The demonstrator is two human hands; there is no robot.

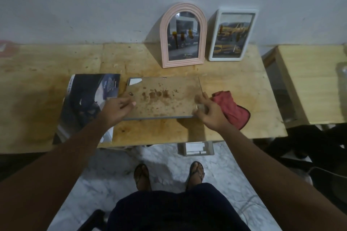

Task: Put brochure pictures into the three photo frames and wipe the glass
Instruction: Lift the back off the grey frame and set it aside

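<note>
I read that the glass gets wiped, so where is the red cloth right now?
In the head view, the crumpled red cloth lies on the wooden table, to the right of the face-down photo frame and just beyond the right hand.

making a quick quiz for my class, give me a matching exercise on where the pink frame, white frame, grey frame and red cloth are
Things
1 pink frame
2 white frame
3 grey frame
4 red cloth

Places
a flat on the table, left hand and right hand on it
b on the table beside the right hand
c against the wall, left of the two
d against the wall, right of the two

Pairs: 1-c, 2-d, 3-a, 4-b
</note>
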